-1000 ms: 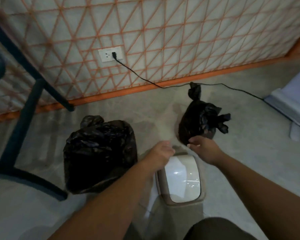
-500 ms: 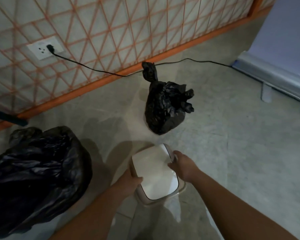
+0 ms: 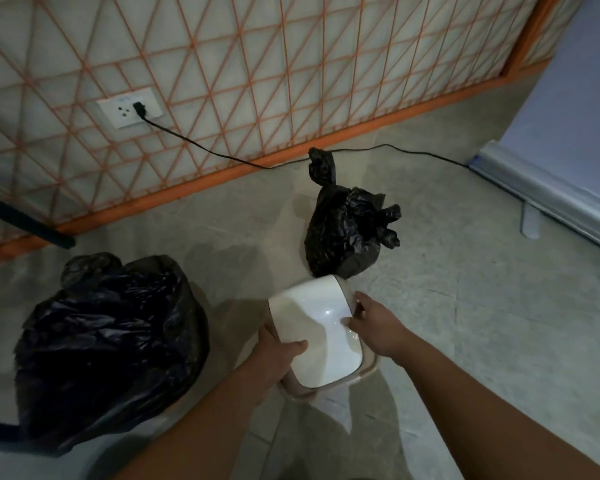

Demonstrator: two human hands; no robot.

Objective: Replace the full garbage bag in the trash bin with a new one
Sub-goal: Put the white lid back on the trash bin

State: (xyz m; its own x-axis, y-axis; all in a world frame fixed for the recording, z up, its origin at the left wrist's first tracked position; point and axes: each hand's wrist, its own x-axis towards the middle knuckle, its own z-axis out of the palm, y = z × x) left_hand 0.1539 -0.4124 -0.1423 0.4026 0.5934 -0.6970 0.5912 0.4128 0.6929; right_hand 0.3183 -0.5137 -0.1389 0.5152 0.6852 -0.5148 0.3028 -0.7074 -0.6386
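A small beige trash bin with a glossy white swing lid (image 3: 317, 336) stands on the floor at the lower centre. My left hand (image 3: 274, 355) grips the lid's left edge, thumb lying on the white top. My right hand (image 3: 373, 327) holds the lid's right edge, thumb on the top and fingers down the side. A small tied black garbage bag (image 3: 345, 232) sits on the floor just behind the bin. A large full black garbage bag (image 3: 108, 344) bulges at the left. The bin's inside is hidden under the lid.
A wall with an orange lattice and orange skirting (image 3: 222, 174) runs behind. A black cable (image 3: 201, 148) leads from a wall socket (image 3: 129, 107) across the floor to the right. A dark furniture leg (image 3: 25, 225) crosses at left; a pale appliance base (image 3: 548, 188) stands at right.
Both hands have come from behind the bin onto the lid's two sides and now hold it. The view has swung right and closer; both bags stay where they were.
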